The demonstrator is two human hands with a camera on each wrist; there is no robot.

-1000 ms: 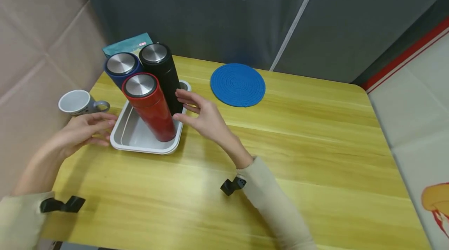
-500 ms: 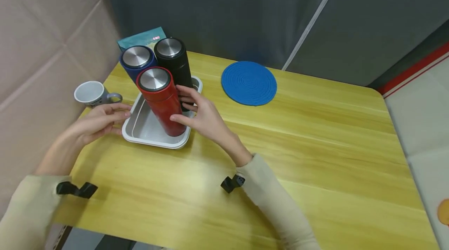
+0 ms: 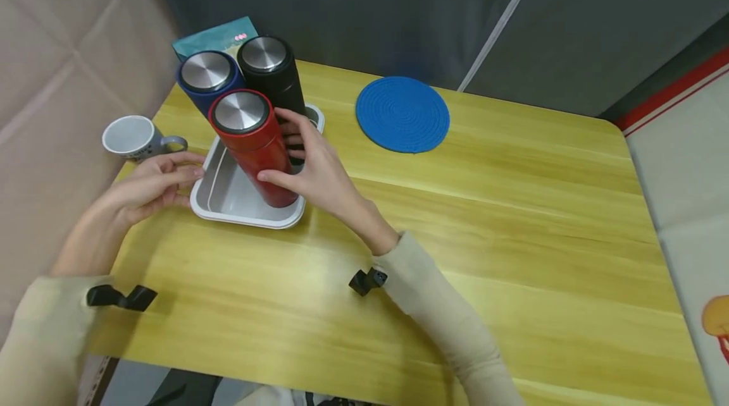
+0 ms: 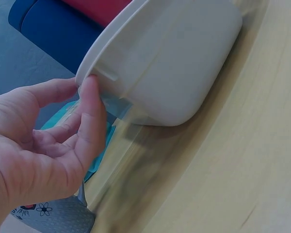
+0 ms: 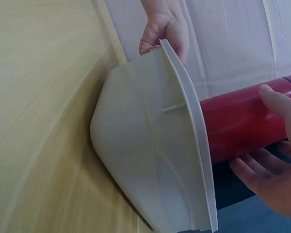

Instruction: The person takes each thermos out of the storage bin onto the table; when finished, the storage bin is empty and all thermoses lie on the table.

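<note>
The right hand [image 3: 319,169] has closed its fingers round the red flask [image 3: 253,143], one of three in the tray [image 3: 228,207].

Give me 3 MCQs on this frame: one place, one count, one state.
1. Where does the blue round mat lie?
A. In the tray
B. On the table, right of the tray
C. Under the mug

2. How many flasks stand in the tray?
A. Two
B. Three
C. Four

3. What is the right hand doing?
A. Wrapping its fingers round the red flask
B. Lying flat on the table
C. Lifting the mug

Answers:
1 B, the mat sits alone on the wood, apart from the tray.
2 B, red, blue flask and black flask.
3 A, thumb in front and fingers behind the red body.
</note>
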